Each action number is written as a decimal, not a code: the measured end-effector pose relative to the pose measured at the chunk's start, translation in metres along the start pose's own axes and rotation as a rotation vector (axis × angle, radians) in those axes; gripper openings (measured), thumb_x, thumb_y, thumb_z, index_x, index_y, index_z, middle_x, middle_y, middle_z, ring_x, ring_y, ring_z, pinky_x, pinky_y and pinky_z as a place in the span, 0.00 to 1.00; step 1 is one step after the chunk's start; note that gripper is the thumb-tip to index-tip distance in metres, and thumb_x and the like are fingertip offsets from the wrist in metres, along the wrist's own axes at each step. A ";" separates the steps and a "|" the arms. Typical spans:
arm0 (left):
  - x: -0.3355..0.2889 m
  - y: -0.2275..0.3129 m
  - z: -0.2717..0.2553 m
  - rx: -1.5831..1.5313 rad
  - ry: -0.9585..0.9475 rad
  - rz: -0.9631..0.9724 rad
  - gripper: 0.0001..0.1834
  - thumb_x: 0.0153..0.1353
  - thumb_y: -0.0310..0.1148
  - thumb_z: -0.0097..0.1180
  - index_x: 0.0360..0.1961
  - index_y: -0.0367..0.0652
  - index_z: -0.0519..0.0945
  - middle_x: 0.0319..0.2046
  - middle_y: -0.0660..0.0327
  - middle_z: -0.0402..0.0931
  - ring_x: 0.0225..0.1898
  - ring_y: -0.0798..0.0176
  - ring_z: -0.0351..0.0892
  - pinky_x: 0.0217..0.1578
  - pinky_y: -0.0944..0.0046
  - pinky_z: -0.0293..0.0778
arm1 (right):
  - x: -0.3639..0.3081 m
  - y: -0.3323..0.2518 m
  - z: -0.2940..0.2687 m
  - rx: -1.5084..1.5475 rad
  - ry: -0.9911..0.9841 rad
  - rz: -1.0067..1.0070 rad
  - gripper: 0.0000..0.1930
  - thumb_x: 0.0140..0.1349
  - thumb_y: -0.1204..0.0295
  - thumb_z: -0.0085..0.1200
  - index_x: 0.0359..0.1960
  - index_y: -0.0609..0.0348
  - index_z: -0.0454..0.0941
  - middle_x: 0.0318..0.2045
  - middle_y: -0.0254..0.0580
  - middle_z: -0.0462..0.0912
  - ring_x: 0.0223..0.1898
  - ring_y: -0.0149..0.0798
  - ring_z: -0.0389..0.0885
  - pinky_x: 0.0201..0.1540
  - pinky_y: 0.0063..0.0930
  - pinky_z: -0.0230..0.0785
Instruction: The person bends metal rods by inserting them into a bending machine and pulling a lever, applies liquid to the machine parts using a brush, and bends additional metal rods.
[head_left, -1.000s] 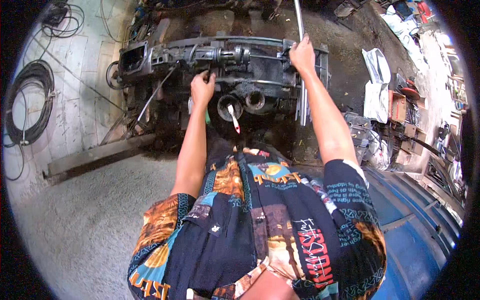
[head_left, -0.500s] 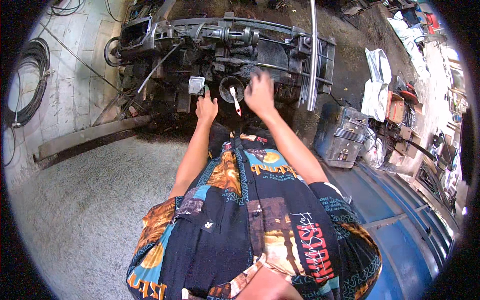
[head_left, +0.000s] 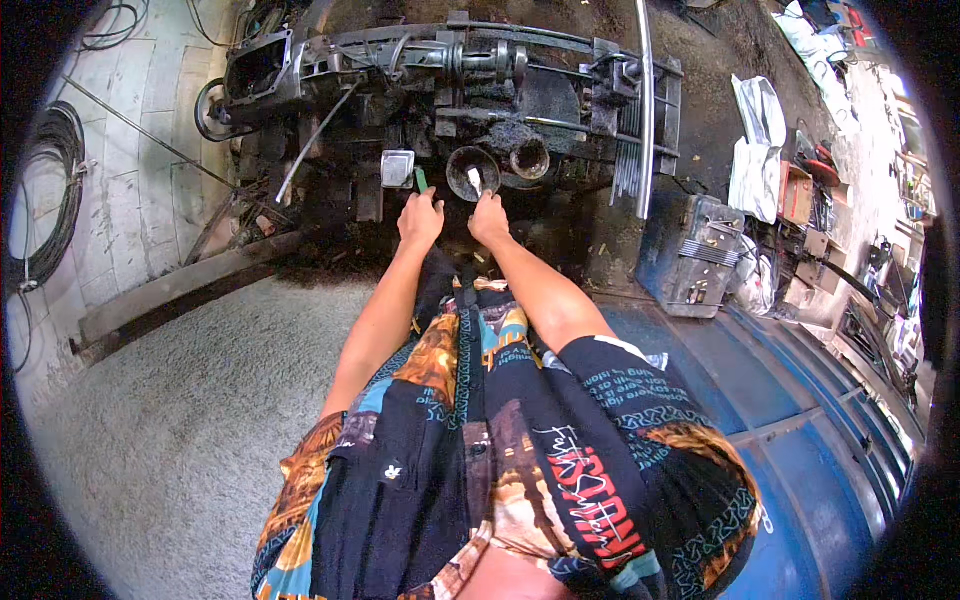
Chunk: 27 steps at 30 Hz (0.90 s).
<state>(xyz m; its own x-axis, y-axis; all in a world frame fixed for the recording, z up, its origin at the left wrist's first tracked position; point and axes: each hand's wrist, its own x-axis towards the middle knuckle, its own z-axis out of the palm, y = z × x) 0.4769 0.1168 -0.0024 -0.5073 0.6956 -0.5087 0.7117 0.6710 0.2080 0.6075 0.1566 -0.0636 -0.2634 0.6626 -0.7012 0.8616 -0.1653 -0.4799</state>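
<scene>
My right hand (head_left: 489, 216) is closed round the handle of a small brush (head_left: 474, 179), whose white part shows beyond my fingers. The brush reaches into a dark round bowl (head_left: 461, 160). To its left, my left hand (head_left: 421, 217) grips a short, flat green piece (head_left: 421, 179) that sticks up past the fingers; its kind is unclear. A pale, square-topped container (head_left: 398, 168) stands just left of the green piece. Right of the bowl sits a second dark round cup (head_left: 529, 158) with a worn rim.
A greasy metal machine (head_left: 480, 65) with rods and rails stretches across the far side. A long bright metal bar (head_left: 644, 110) stands at its right. Farther right is a blue-grey metal box (head_left: 690, 255) with small parts on top. Coiled black cable (head_left: 58, 190) lies at the left.
My right hand has come back from beyond the bowl and taken hold of the brush handle. The second cup now shows. My left hand's green piece stands out more plainly.
</scene>
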 end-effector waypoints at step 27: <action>0.008 -0.006 0.005 -0.030 -0.051 -0.013 0.20 0.65 0.41 0.55 0.56 0.51 0.76 0.50 0.52 0.75 0.50 0.47 0.77 0.49 0.49 0.74 | 0.040 -0.053 -0.190 0.243 0.500 -0.149 0.17 0.60 0.73 0.44 0.49 0.69 0.74 0.37 0.73 0.79 0.43 0.68 0.79 0.47 0.56 0.71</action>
<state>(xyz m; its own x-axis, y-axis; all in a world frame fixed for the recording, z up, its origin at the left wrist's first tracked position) 0.4712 0.1172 -0.0121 -0.4904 0.6732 -0.5535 0.6898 0.6879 0.2257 0.6337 0.3306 0.0333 -0.0866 0.9466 -0.3105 0.6907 -0.1675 -0.7035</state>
